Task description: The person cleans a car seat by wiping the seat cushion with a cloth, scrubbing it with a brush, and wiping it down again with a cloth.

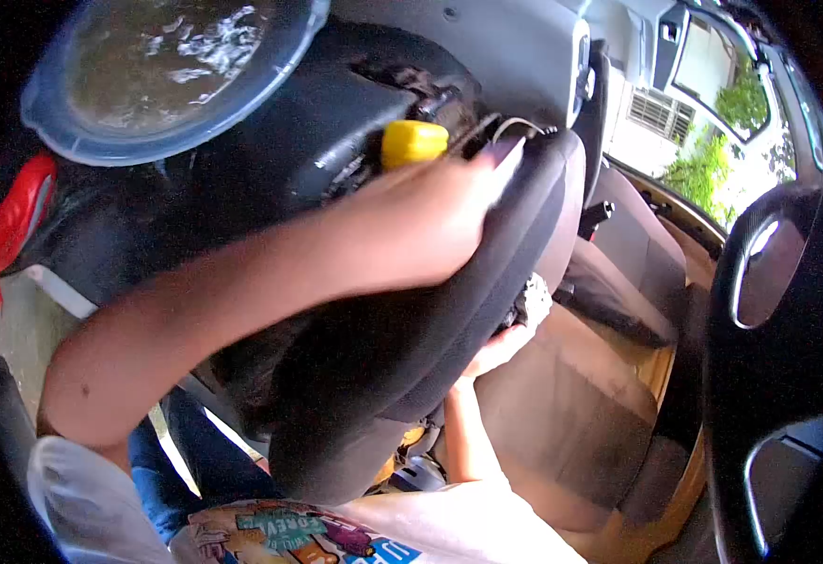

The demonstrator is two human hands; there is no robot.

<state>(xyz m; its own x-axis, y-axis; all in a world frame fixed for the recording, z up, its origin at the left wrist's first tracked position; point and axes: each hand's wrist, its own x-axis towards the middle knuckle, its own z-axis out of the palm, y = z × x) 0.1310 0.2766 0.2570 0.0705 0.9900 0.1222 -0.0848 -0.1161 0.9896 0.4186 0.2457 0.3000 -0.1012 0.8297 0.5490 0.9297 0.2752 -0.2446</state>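
Observation:
My left hand [468, 197] reaches across to the upper edge of a dark car seat backrest [430, 329]. Motion smears its fingers, which close around a pale, narrow item [508, 160] whose kind I cannot make out. On the far side of the backrest, my right hand [501, 352] grips a crumpled, whitish-grey cloth-like wad [532, 299], pressed close to the seat's side. Just beyond my left forearm is a yellow cap-like object [414, 143], its lower part hidden by the arm.
A clear plastic basin [186, 150] of murky water rests on the black surface [270, 141] at upper left. A red object [16, 226] lies at the left edge. To the right are a steering wheel [727, 273], another seat [633, 221] and a car window [712, 75].

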